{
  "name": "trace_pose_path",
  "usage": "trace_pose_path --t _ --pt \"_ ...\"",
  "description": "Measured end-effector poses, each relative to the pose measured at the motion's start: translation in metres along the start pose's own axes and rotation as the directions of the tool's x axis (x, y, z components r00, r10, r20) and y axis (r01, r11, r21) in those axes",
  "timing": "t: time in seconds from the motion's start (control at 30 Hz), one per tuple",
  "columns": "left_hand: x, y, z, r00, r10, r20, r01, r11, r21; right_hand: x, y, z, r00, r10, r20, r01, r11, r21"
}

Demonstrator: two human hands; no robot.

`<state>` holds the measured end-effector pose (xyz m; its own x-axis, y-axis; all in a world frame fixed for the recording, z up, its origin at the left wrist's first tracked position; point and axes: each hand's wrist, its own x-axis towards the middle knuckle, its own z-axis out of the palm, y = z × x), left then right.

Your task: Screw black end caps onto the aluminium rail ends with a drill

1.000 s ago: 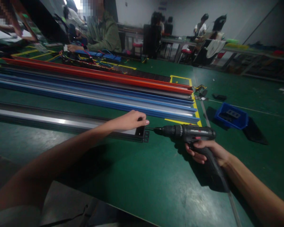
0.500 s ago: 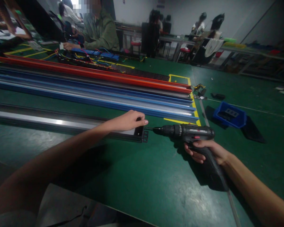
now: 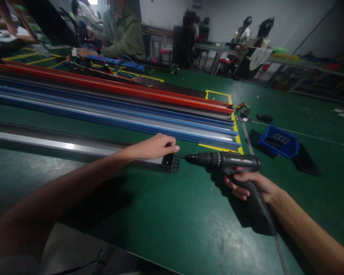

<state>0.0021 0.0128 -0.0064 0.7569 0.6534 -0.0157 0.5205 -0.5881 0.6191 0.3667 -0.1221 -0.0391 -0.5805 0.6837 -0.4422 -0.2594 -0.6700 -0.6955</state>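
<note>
Two-handed, working past the table edge (image 3: 147, 258) at six o'clock, having broad green tabletop (image 3: 186, 217) at five. Clenching the right hand (image 3: 260, 181) around a black, red-buttoned drill (image 3: 237, 161) at four. Resting the left hand (image 3: 157, 146) (finger hold unclear) on a dark, silver-striped rail (image 3: 70, 146), centre toward nine, short of blue rails (image 3: 117, 114).

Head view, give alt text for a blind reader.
The right hand points a drill at the end of a long dark rail while the left hand rests on that end. Blue rails and an orange one share the green table.
</note>
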Motion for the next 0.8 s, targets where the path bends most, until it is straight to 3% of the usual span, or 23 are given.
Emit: trace_pose_path --t 0.47,0.8 --pt "0.0000 0.0004 -0.0001 1.000 -0.005 0.000 0.005 1.000 0.003 -0.0015 0.0008 -0.0003 1.000 0.002 -0.021 -0.001 1.000 0.027" --pt "0.0005 -0.0026 0.0010 1.000 0.010 -0.003 -0.010 1.000 0.004 0.0008 0.0007 0.0000 0.999 -0.026 0.040 0.025 0.999 0.022"
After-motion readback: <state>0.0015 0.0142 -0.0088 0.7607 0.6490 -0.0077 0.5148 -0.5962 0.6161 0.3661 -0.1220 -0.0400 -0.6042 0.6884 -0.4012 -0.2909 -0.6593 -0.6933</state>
